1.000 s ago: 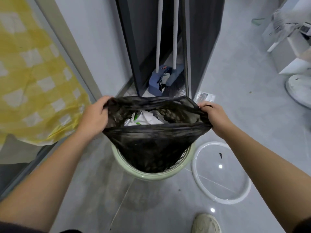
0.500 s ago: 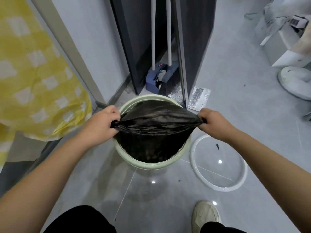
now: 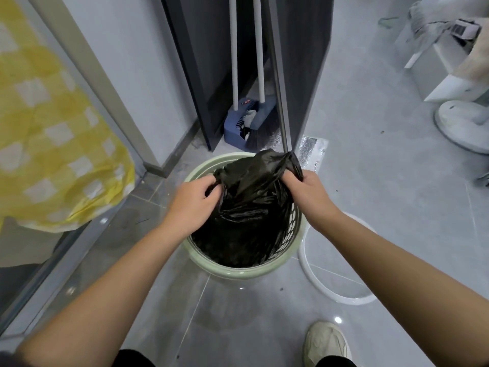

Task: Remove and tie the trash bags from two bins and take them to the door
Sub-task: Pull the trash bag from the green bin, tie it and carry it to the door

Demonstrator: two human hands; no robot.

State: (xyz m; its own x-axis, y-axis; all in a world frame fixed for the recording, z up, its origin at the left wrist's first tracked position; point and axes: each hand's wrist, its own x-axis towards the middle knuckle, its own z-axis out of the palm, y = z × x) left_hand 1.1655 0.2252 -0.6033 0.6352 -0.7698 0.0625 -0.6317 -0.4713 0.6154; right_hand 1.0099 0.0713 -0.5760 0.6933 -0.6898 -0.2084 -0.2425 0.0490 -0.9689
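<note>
A black trash bag (image 3: 248, 197) sits inside a pale green round bin (image 3: 238, 271) on the grey tiled floor. The bag's mouth is gathered together above the bin. My left hand (image 3: 193, 205) grips the bag's left top corner. My right hand (image 3: 307, 194) grips the right top corner, which sticks up as a bunched flap. The two hands are close together over the bin. The bag's contents are hidden.
A white ring (image 3: 341, 276) lies on the floor right of the bin. A blue dustpan and broom (image 3: 246, 123) stand behind it by a dark cabinet (image 3: 299, 64). Yellow checked cloth (image 3: 53, 144) hangs at left. My shoe (image 3: 326, 343) is at the bottom.
The bag's mouth went from stretched wide open to pulled flat, and now my hands have come together, bunching the top over the bin.
</note>
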